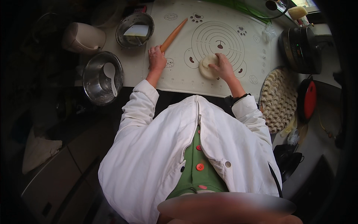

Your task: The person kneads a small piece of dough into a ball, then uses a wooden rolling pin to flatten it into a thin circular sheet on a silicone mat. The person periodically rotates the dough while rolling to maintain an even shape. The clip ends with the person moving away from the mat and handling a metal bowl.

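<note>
A tapered wooden rolling pin (175, 34) lies slantwise on the pale printed pastry mat (175, 80), pointing away to the right. Its near end is in my left hand (157, 59), whose fingers are wrapped round it. My right hand (223, 68) rests on a round, thick piece of white dough (206, 67) near the mat's front edge. The thumb lies on top of the dough and the fingers reach round its far right side. Part of the dough is hidden under that hand.
To the left stand a steel bowl (97, 91) with a white spoon (109, 74), another metal bowl (121, 31) and a light-coloured kettle (84, 38). On the right are a round tray of dumplings (278, 100), a black appliance (300, 50) and a red round pan (308, 100).
</note>
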Demonstrator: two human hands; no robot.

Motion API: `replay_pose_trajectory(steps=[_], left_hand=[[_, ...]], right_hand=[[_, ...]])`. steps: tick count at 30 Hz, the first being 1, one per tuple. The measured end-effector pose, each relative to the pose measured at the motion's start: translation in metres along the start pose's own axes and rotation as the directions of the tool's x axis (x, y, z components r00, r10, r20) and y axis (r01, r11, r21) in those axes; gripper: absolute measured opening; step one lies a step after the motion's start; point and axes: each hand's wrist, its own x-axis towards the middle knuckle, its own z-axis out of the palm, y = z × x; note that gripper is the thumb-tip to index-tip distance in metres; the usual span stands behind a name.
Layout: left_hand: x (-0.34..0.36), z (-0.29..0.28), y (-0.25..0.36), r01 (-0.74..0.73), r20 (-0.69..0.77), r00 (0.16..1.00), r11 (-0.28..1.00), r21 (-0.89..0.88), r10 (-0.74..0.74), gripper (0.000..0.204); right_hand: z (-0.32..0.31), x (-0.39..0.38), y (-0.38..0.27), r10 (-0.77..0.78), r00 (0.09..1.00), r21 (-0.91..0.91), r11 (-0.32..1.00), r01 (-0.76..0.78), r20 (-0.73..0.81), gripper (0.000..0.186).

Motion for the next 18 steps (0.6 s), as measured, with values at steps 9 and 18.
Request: replay_pose_trajectory(steps=[9, 18], left_hand=[[-0.044, -0.039, 0.021, 0.048, -0.042, 0.997, 0.968, -0.246, -0.06, 0.037], [-0.063, -0.064, 0.036, 0.029, -0.011, 0.999, 0.931, -0.364, -0.035, 0.038]], right_hand=[[-0.021, -0.022, -0.028, 0.107, 0.994, 0.088, 0.99, -0.109, 0.031, 0.058], [-0.018, 0.01, -0.02, 0.096, 0.941, 0.564, 0.779, -0.273, 0.323, 0.047]])
